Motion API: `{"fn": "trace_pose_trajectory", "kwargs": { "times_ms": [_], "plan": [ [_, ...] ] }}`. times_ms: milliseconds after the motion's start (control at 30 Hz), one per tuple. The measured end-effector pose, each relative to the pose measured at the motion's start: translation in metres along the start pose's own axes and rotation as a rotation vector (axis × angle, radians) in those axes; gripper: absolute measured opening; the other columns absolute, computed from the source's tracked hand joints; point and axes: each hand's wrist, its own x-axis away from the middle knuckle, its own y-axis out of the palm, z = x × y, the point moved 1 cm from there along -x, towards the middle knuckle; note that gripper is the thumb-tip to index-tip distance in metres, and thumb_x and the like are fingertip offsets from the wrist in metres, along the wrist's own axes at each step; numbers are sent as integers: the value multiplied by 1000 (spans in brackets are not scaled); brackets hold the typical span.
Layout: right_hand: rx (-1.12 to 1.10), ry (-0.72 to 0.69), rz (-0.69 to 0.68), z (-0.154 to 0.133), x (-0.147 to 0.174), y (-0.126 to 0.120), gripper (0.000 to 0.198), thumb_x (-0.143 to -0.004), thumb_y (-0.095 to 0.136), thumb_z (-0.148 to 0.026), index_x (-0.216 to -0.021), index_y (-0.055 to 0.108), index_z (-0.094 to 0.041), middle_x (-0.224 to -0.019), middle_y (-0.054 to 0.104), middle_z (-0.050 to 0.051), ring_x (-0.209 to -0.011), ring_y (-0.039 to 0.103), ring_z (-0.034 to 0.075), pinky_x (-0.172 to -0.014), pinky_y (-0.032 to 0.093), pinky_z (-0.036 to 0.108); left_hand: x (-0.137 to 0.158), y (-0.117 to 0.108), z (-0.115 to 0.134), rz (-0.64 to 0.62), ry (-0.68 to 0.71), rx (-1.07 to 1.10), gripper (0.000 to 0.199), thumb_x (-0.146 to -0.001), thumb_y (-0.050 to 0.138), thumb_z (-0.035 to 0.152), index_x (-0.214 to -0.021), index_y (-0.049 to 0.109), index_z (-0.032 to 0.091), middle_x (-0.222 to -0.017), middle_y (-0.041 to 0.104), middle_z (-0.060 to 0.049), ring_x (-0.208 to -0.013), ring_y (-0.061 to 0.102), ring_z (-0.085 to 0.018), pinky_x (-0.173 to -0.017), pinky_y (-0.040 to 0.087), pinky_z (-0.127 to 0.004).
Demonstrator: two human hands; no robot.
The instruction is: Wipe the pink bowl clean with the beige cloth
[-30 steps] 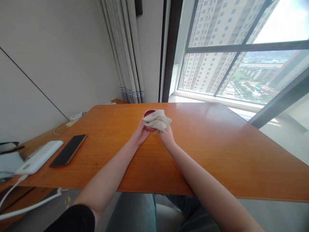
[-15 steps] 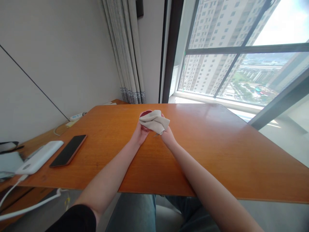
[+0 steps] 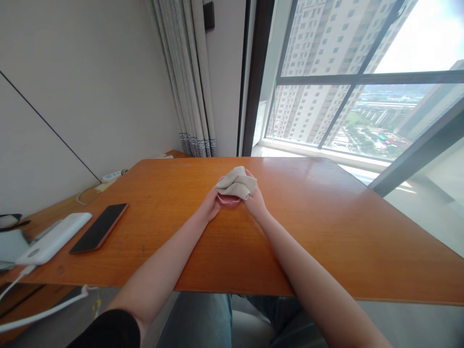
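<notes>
Over the middle of the table, a folded beige cloth (image 3: 238, 183) lies across a small pinkish-red object (image 3: 229, 199), perhaps a bowl or dish, mostly hidden under the cloth. My left hand (image 3: 211, 205) is closed around the left side of the pinkish-red object. My right hand (image 3: 255, 202) grips the cloth from the right, its fingers largely covered by the fabric. Both hands are close together, with the cloth between them.
A dark-screened phone (image 3: 99, 228) lies on the left of the wooden table (image 3: 326, 241), beside a white power bank (image 3: 58, 238) with a white cable (image 3: 47, 309). Farther back left sits a power strip (image 3: 113, 176). A large window (image 3: 340, 111) stands behind on the right.
The cloth has shifted slightly right and turned over the pinkish-red object, whose near lower edge now shows instead of its upper left. Both hands still hold on.
</notes>
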Motion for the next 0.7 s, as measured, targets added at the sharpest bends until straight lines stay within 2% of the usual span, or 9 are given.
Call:
{"fn": "trace_pose_trajectory", "kwargs": {
  "times_ms": [133,233,300,400,500,600,700],
  "plan": [
    [-59,70,-14,2,7,18,74,-73,65,-38,-139,40,-19,-148,38,11,-138,34,29,-115,26,45,-2,3,5,2,134,0,42,-86,58,39,-125,57,25,-126,62,-4,-111,58,-21,-81,53,-27],
    [-84,51,5,0,8,22,74,-73,64,-37,-139,39,-18,-147,40,11,-137,36,27,-115,27,44,1,6,10,-57,157,24,41,-89,53,39,-129,54,28,-133,57,-2,-114,56,-19,-80,52,-25],
    [-82,14,43,0,5,16,65,-72,64,-37,-133,48,-18,-141,47,10,-133,41,27,-113,29,43,3,8,10,-105,98,33,43,-89,53,38,-131,52,29,-136,55,-2,-117,55,-20,-84,52,-28],
    [-67,21,59,2,-4,-2,41,-77,58,-40,-110,63,-17,-122,64,9,-118,55,28,-104,41,44,4,6,7,-130,-64,1,43,-86,56,39,-127,56,25,-132,58,-5,-120,53,-25,-90,50,-35],
    [1,117,-59,6,-11,-16,32,-81,53,-39,-99,68,-17,-104,71,7,-103,63,27,-91,50,42,4,4,1,-127,-155,-68,38,-85,59,40,-116,64,19,-122,64,-9,-119,54,-28,-93,48,-36],
    [119,78,-156,5,-10,-17,35,-80,56,-34,-109,66,-17,-117,67,9,-111,60,27,-95,48,42,1,3,-2,-50,-101,-88,31,-82,63,36,-106,67,17,-111,69,-8,-112,58,-26,-93,48,-33],
    [381,-143,-159,-4,-1,-9,36,-76,62,-27,-111,67,-23,-144,46,8,-134,39,30,-113,27,49,-3,1,0,36,4,-36,31,-81,63,32,-110,65,20,-110,68,-4,-105,62,-20,-89,50,-29]
  ]
}}
